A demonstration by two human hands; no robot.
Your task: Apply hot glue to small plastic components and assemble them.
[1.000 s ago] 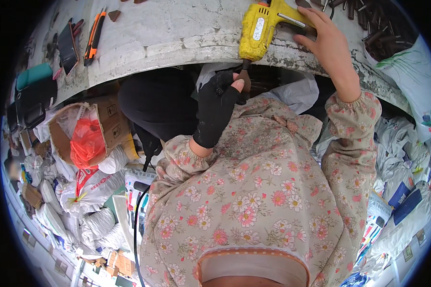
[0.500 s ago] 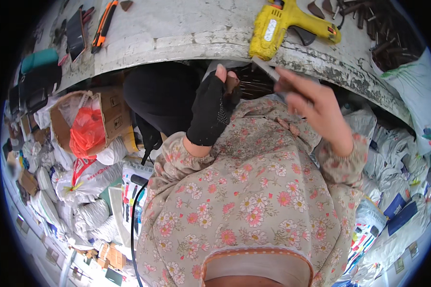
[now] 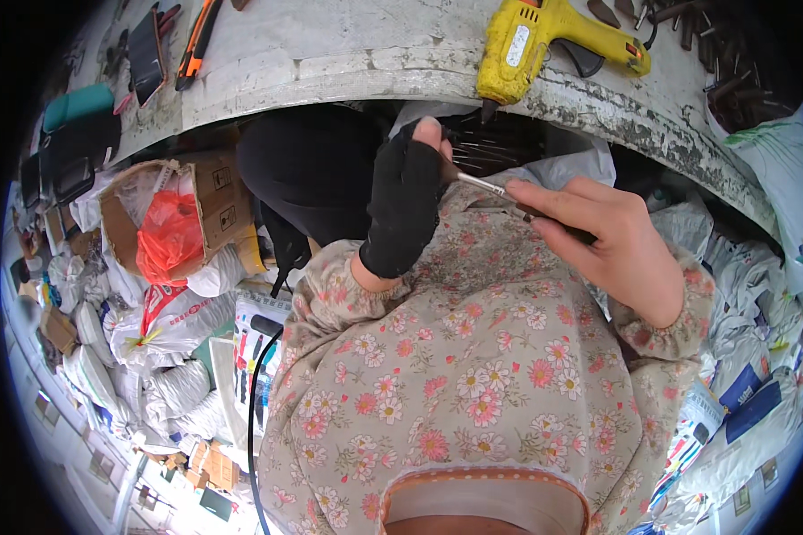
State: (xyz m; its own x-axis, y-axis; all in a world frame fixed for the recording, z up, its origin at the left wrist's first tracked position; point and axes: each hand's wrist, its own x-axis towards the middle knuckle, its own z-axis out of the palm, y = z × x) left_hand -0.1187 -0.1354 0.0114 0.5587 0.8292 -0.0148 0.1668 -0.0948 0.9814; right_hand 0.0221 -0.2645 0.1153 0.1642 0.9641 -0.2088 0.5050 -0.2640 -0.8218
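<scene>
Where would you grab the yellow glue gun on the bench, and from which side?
Take the yellow glue gun by its handle, the yellow arm that runs right toward the orange-tipped end. It lies flat on the grey bench with its nozzle over the near edge, so come from above and the right; the right hand is closer, though busy with a thin tool.

Single head view, steeply downward, close above the workbench (image 3: pixel 348 53).

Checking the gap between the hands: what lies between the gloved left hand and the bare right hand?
In the head view, only a thin metal rod spans left hand to right hand.
</scene>
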